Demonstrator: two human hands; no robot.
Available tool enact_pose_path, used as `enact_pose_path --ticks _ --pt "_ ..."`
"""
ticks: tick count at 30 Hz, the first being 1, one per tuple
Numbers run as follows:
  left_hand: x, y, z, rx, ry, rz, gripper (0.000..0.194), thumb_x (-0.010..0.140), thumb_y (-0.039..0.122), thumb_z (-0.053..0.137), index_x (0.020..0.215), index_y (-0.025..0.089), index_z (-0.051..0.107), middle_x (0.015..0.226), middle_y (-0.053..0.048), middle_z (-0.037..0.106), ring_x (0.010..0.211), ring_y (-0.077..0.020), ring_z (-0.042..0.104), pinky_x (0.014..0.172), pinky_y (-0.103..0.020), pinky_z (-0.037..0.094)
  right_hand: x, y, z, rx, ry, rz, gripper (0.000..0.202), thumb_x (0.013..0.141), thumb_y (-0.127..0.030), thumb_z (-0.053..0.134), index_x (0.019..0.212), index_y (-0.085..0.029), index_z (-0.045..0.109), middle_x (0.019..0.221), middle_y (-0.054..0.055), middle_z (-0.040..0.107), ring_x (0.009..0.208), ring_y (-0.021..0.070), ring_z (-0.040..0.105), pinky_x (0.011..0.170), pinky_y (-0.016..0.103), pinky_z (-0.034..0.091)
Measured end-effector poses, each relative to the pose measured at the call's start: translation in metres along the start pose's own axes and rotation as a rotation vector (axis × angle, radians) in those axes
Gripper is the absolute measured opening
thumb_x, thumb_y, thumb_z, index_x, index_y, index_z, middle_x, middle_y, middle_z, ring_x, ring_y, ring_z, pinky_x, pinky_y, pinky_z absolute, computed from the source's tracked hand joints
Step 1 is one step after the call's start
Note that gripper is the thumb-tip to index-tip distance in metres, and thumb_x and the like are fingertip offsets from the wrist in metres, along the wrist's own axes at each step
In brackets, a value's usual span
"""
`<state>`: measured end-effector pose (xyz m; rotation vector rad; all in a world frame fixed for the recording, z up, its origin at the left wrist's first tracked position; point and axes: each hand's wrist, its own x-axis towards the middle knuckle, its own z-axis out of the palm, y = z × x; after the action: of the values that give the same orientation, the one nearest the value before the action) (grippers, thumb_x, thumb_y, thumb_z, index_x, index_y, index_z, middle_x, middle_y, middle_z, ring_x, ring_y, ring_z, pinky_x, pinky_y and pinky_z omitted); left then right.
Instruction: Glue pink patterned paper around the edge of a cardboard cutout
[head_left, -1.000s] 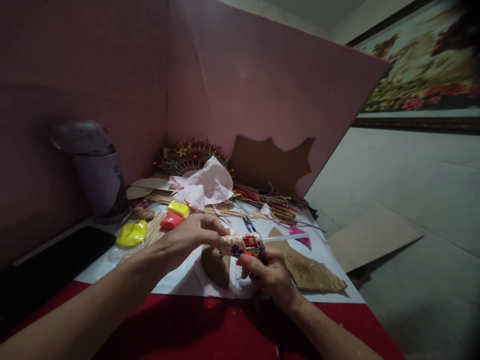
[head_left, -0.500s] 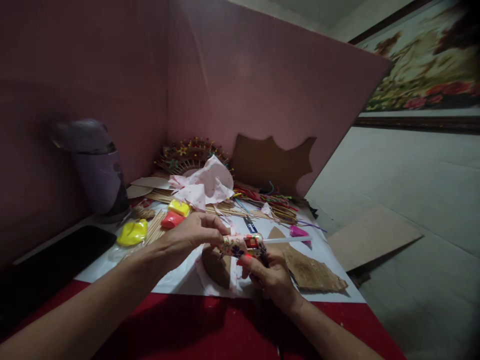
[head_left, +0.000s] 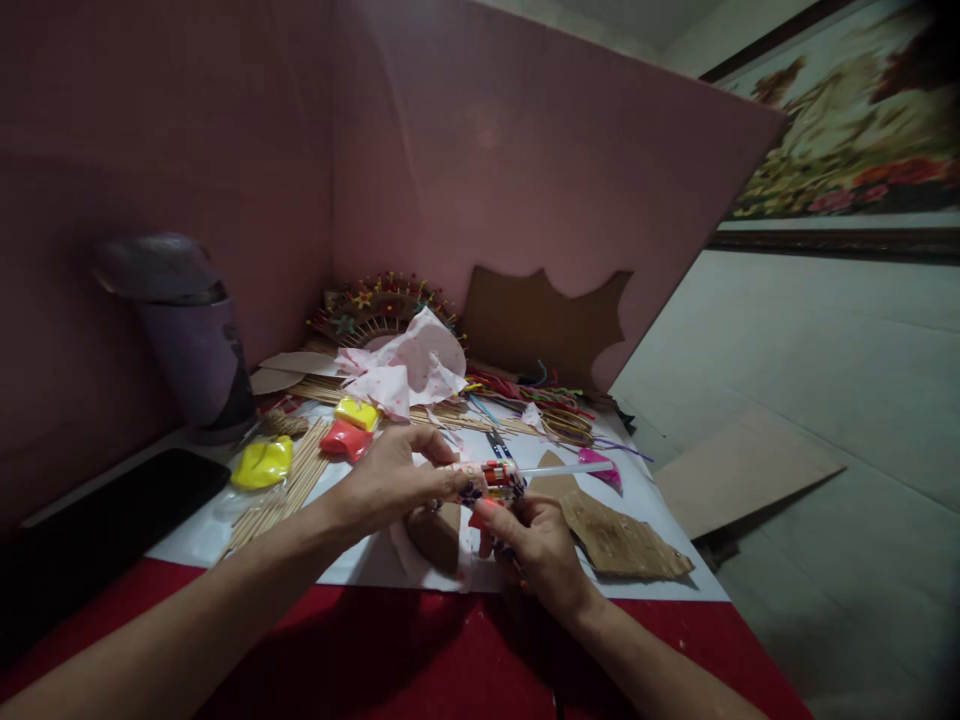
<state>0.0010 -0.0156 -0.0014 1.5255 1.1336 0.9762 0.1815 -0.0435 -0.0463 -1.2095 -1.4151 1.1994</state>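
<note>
- At nine o'clock, a purple lidded container stands against the pink backdrop board, with a dark flat phone-like slab lying in front of it.
- Near ten o'clock, lumps of yellow clay and red clay lie on a spread of bamboo skewers, close by the hands.
- At centre, the left hand is closed, thumb and fingertips pinching the paper-wrapped end of a glue gun just above the white sheet, seemingly to steady it.
- Directly at its three o'clock, the right hand curls closed around the gun's handle from below; a white glue stick pokes out toward three o'clock.
- Beneath the hands lie brown cardboard pieces; behind, at twelve o'clock, crumpled pink paper and a decorated fan.
- At three o'clock, a cardboard sheet rests on the floor.
</note>
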Motion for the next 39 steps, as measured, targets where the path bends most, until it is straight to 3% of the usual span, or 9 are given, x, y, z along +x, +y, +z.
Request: enact_pose_path --ticks 3,11,15,23,28,35,39 --pt "0.0004 -0.0002 0.0027 0.025 0.019 0.033 0.027 0.062 0.039 0.072 0.065 0.016 0.059 0.061 0.000 0.060 0.055 -0.0136 0.053 0.053 -0.026 0.038 -0.0024 0.0015 0.0015 0.017 -0.014 0.034 0.042 0.072 -0.052 0.065 0.056 -0.013 0.059 0.044 -0.001 0.054 0.029 0.0054 0.037 0.029 0.019 0.024" --pt "0.0019 0.0010 0.0000 -0.033 -0.014 -0.087 0.026 0.057 0.031 0.070 0.074 0.014 0.062 0.061 0.000 0.060 0.052 -0.0131 0.050 0.052 -0.027 0.038 -0.0007 -0.0027 0.0025 0.071 0.035 0.023 0.036 0.071 -0.046 0.069 0.058 -0.013 0.061 0.046 -0.001 0.056 0.038 0.0069 0.043 0.037 0.019 0.032" --pt "0.0023 0.0006 0.0020 0.031 0.036 -0.015 0.024 0.058 0.035 0.071 0.065 0.015 0.058 0.061 0.000 0.058 0.057 -0.0134 0.050 0.055 -0.026 0.037 -0.0039 -0.0019 0.0050 0.087 0.001 0.030 0.037 0.072 -0.047 0.068 0.057 -0.014 0.061 0.043 -0.002 0.055 0.031 0.0058 0.039 0.034 0.019 0.028" --pt "-0.0002 0.0026 -0.0005 -0.033 -0.022 -0.094 0.027 0.055 0.029 0.068 0.075 0.013 0.061 0.064 -0.001 0.059 0.057 -0.0139 0.049 0.056 -0.028 0.037 -0.0021 0.0010 0.0044 0.157 -0.058 0.083 0.044 0.076 -0.049 0.063 0.052 -0.012 0.059 0.038 -0.001 0.053 0.024 0.0052 0.037 0.026 0.018 0.022" --pt "-0.0002 0.0005 0.0022 0.013 0.028 -0.016 0.024 0.058 0.032 0.070 0.067 0.015 0.056 0.068 -0.002 0.060 0.063 -0.0144 0.052 0.060 -0.028 0.038 -0.0040 0.0002 0.0066 0.142 -0.051 0.076 0.042 0.076 -0.049 0.064 0.054 -0.013 0.058 0.042 -0.001 0.056 0.024 0.0050 0.038 0.026 0.018 0.022" --pt "0.0010 0.0013 0.0018 0.009 -0.002 -0.088 0.026 0.057 0.029 0.069 0.076 0.014 0.061 0.065 -0.002 0.062 0.059 -0.0165 0.057 0.057 -0.028 0.041 -0.0042 -0.0024 0.0071 0.137 -0.056 0.065 0.044 0.078 -0.048 0.062 0.051 -0.013 0.058 0.039 -0.001 0.054 0.024 0.0048 0.036 0.026 0.019 0.021" --pt "0.0021 -0.0063 0.0063 0.093 0.033 0.006 0.027 0.062 0.040 0.068 0.071 0.017 0.055 0.066 -0.001 0.063 0.062 -0.0179 0.058 0.056 -0.028 0.040 -0.0049 -0.0013 0.0099 0.120 -0.008 0.070 0.044 0.074 -0.049 0.065 0.049 -0.014 0.057 0.037 -0.001 0.053 0.025 0.0059 0.037 0.026 0.019 0.024"
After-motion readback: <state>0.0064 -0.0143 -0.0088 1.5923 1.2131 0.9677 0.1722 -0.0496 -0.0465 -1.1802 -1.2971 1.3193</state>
